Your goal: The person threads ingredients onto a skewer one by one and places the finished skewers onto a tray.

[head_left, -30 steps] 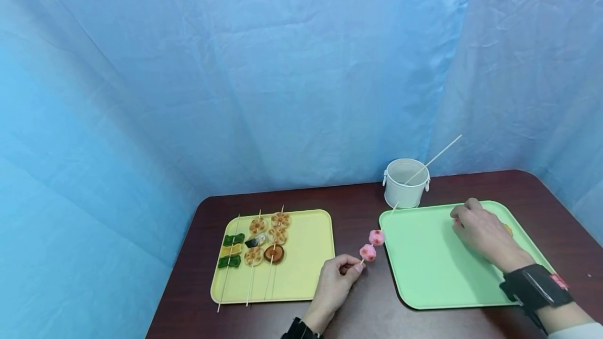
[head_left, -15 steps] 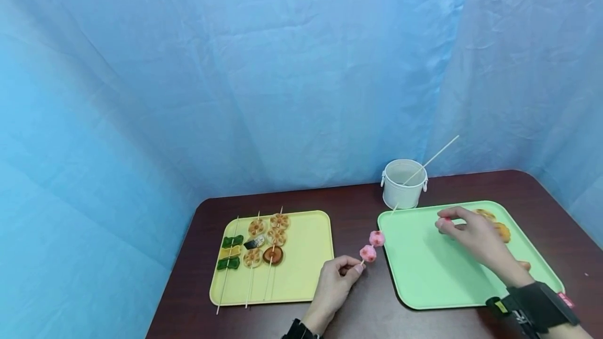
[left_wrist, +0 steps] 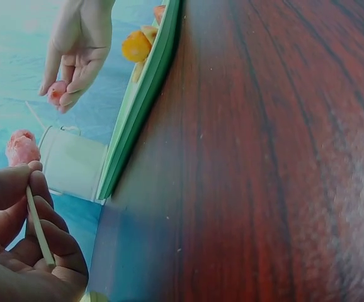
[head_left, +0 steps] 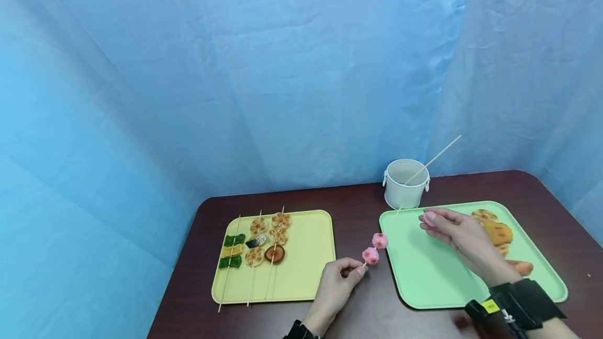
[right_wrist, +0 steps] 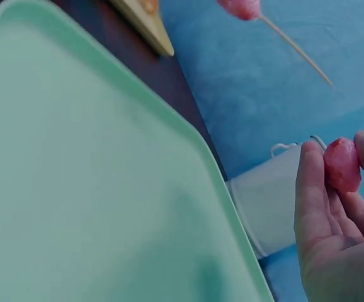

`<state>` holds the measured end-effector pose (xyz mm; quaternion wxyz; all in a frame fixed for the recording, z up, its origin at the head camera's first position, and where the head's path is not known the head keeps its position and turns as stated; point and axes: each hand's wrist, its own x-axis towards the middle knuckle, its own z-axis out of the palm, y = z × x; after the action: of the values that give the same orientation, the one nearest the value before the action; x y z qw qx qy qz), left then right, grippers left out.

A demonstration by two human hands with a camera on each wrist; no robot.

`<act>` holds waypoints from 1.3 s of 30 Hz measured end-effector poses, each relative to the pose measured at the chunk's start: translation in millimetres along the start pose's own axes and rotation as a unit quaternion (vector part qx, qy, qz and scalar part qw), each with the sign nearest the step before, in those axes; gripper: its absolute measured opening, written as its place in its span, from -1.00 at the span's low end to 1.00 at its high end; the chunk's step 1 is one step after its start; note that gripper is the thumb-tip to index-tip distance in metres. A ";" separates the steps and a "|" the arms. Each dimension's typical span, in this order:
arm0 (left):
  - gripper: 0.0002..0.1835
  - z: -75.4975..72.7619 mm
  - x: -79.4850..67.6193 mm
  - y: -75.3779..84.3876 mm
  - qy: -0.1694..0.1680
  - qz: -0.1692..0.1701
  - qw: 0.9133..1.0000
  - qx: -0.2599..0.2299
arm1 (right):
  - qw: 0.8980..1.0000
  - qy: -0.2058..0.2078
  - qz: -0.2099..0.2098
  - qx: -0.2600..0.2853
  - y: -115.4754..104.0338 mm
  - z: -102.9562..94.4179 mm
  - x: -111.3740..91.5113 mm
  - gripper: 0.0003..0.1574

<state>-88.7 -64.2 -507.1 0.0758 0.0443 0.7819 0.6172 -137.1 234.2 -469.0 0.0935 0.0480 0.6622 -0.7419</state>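
My left hand (head_left: 335, 282) pinches the lower end of a wooden skewer (left_wrist: 38, 228) between thumb and fingers. Two pink flower-patterned balls (head_left: 370, 256) are threaded on that skewer, and its bare pointed tip (right_wrist: 301, 55) sticks out past them. Over the green tray (head_left: 424, 281), my right hand (head_left: 464, 245) holds a loose pink ball (right_wrist: 342, 165) between thumb and fingertips. In the head view the fingers hide this ball; both wrist views show it. The two hands are apart, the right one a little beyond the skewer's tip side.
Toy food pieces, among them a yellow one (head_left: 498, 233) and an orange-brown one (head_left: 520, 267), lie along the green tray's right side. A white bucket (head_left: 404, 192) with one skewer stands behind. On the left, a yellow tray (head_left: 306, 255) bears 3 loaded skewers.
My right hand has lifted from the food pieces at the green tray's right and moved left with the pink ball, uncovering those pieces. The left hand has stayed almost still.
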 end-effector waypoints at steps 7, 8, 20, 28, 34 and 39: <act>-0.91 0.2 -1.0 -0.8 -0.009 0.006 1.000 0.006 | 0.998 -0.014 0.015 0.066 1.6 4.8 2.7 -0.37; -0.91 0.3 -1.3 -0.9 -0.012 0.009 1.000 0.007 | 0.998 -0.013 0.016 0.065 1.2 6.2 3.1 -0.35; -0.88 1.8 -2.1 -1.0 -0.046 0.041 0.998 0.027 | 0.986 -0.044 -0.033 0.156 0.4 12.6 5.9 -0.67; -0.86 4.0 -3.5 -1.0 -0.056 0.048 0.997 0.029 | 0.982 -0.045 -0.034 0.180 1.6 16.1 6.1 -0.66; -0.86 5.3 -3.4 -1.1 -0.056 0.044 0.997 0.033 | 0.982 -0.041 -0.032 0.181 1.3 17.4 5.6 -0.73; -0.85 6.1 -3.6 -0.2 -0.056 0.034 0.997 0.029 | 0.980 -0.050 -0.038 0.187 1.9 17.5 5.8 -0.69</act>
<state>-84.0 -58.9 -508.4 0.0971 0.1081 0.7921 0.5929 -141.5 216.3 -469.9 0.0875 0.0024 0.5077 -0.8571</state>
